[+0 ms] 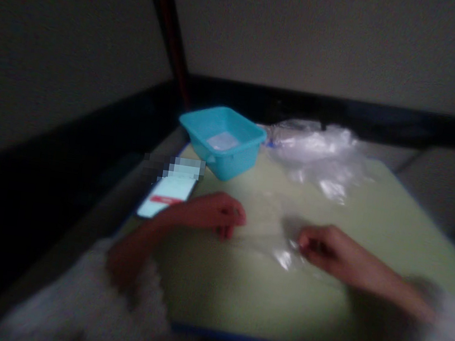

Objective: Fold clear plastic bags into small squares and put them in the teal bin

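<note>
A clear plastic bag [270, 227] lies flat on the pale green table [393, 227] between my two hands. My left hand [217, 214] has its fingers curled and pinches the bag's left edge. My right hand [322, 246] is closed on the bag's right edge. Both wrists come out of fluffy white sleeves. The picture is dim and blurred.
A turquoise plastic tub [223, 139] stands at the table's far left. A heap of clear plastic bags [319, 149] lies to its right. A lit phone [167, 193] rests at the table's left edge. Dark walls close in behind and to the left.
</note>
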`<action>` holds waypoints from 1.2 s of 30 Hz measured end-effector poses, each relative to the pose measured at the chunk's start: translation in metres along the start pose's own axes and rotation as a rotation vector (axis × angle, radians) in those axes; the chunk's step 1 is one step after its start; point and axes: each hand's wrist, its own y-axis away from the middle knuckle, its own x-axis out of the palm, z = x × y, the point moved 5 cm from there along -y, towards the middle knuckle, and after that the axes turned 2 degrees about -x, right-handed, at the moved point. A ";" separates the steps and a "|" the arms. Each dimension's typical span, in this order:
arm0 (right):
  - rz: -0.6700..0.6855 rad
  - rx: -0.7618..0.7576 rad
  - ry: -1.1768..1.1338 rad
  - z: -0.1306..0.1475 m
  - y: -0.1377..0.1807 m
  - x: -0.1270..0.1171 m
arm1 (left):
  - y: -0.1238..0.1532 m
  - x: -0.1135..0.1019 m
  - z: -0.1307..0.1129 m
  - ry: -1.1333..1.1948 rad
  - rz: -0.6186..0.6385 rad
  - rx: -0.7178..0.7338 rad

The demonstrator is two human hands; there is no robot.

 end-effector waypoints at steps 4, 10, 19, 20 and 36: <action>-0.080 0.040 0.082 -0.009 0.000 -0.006 | 0.000 -0.001 -0.001 -0.039 -0.002 0.003; -0.374 -0.254 0.346 0.017 0.006 -0.010 | 0.001 -0.002 -0.006 -0.214 -0.062 0.004; 0.071 -0.452 0.453 0.027 0.002 0.040 | 0.000 -0.001 -0.003 -0.268 -0.069 0.026; 0.090 -0.435 0.447 0.023 0.002 0.042 | 0.000 -0.001 -0.003 -0.273 -0.074 0.020; 0.152 -0.410 0.421 0.011 0.006 0.044 | 0.012 -0.014 0.005 -0.364 -0.054 -0.109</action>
